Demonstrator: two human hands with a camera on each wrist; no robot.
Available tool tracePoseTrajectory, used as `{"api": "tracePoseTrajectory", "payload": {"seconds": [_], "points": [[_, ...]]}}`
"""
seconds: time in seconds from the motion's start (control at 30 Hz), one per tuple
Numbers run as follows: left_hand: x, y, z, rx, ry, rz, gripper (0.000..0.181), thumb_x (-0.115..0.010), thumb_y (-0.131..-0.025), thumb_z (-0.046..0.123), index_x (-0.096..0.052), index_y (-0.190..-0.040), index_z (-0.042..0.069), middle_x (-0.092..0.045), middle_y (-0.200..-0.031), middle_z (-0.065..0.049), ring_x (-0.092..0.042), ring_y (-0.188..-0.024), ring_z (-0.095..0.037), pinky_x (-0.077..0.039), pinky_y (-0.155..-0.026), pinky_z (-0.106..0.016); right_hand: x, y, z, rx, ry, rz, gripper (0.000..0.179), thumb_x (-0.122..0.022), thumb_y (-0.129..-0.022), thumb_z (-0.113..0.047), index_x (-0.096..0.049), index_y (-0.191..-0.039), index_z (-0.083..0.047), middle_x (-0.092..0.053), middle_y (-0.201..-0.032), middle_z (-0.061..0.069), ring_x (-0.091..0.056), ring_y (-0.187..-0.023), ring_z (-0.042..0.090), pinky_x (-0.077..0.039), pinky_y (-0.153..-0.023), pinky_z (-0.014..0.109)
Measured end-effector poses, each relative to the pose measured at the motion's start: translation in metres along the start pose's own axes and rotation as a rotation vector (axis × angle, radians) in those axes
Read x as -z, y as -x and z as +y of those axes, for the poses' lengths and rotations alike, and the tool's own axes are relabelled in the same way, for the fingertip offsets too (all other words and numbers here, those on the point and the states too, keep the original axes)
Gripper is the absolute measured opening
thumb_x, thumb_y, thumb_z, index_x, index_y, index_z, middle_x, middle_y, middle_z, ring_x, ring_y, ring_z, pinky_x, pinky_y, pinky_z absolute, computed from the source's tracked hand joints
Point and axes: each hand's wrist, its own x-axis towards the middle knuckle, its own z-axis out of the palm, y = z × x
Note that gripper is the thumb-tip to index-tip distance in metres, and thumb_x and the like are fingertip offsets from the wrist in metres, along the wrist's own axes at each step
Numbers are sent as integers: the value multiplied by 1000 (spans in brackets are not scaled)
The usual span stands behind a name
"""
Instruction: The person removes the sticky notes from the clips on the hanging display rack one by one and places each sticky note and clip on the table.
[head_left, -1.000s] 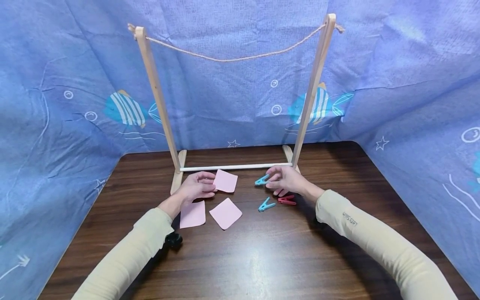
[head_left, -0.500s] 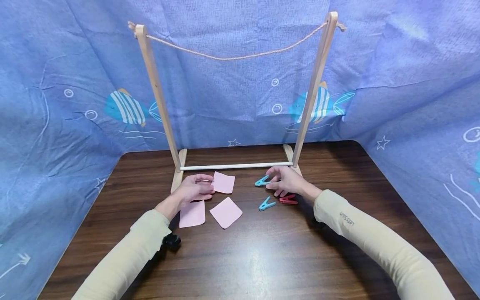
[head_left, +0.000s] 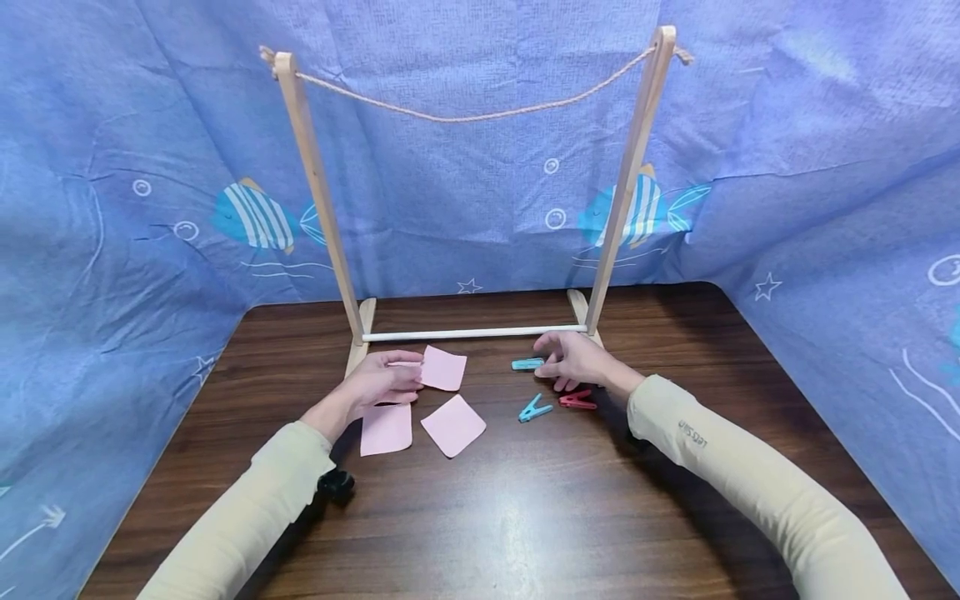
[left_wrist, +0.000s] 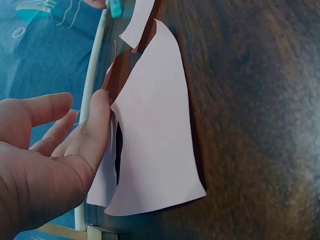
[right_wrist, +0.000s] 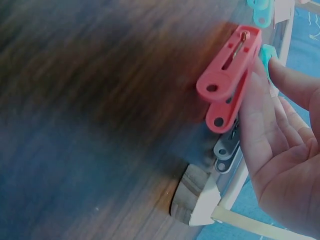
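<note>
My left hand [head_left: 378,382] holds a pink square sheet [head_left: 444,368] at its left edge; the exact grip is partly hidden. Two more pink sheets lie nearby: one at left [head_left: 387,432], partly under the hand, and another turned cornerwise [head_left: 453,426]. The left wrist view shows a sheet with curled edges [left_wrist: 155,135] beside my fingers. With thumb and fingers, my right hand [head_left: 577,358] pinches a light-blue clothespin [head_left: 527,364]. Below it lie a second blue clothespin [head_left: 534,408] and a red clothespin [head_left: 577,400]. A grey clothespin [right_wrist: 227,148] shows in the right wrist view.
Behind the hands stands a wooden frame with two posts [head_left: 318,183], a slack rope [head_left: 465,118] across the top and a white rod [head_left: 472,334] at the base. It rests on a dark wooden table [head_left: 465,533] before a blue fish-patterned cloth [head_left: 465,200].
My left hand has moved slightly left and the held sheet moved with it. In my right hand the blue clothespin has turned from an open V shape to a flat bar. Other things stay put.
</note>
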Motion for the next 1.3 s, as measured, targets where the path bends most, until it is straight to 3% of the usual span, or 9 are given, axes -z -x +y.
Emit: {"api": "tracePoseTrajectory", "payload": {"seconds": [0.27,0.5,1.03,1.3], "points": [[1,6,6,31,-41,11,51,-63,-101,14,-47,-148,1,-65,-128,-23,-72,-102,-29,-61,-69,-30,7,2,0,0,19,-15,33,-75,-94,-14,-63,-123,-2,-73,-83,9,-72,-63,26,-60,-53,38],[5,7,8,5,-36,14,50,-61,-102,13,-46,-148,-1,-61,-133,-25,-72,-103,-27,-61,-70,-29,15,6,-2,15,15,-4,31,-72,-97,-18,-64,-122,-1,-72,-84,12,-71,-64,26,-61,-56,39],[14,6,4,-9,-41,-79,51,-62,-103,17,-46,-146,-6,-66,-126,-26,-74,-95,-22,-61,-72,-30,26,9,-3,22,-30,10,26,-68,-100,-16,-65,-119,1,-73,-91,18,-72,-67,30,-61,-56,39],[15,7,12,20,-86,-145,48,-59,-104,16,-47,-144,-8,-70,-118,-23,-74,-97,-26,-61,-70,-30,34,13,-5,17,-23,1,21,-66,-101,-16,-66,-114,1,-73,-93,19,-72,-70,33,-60,-55,39]]}}
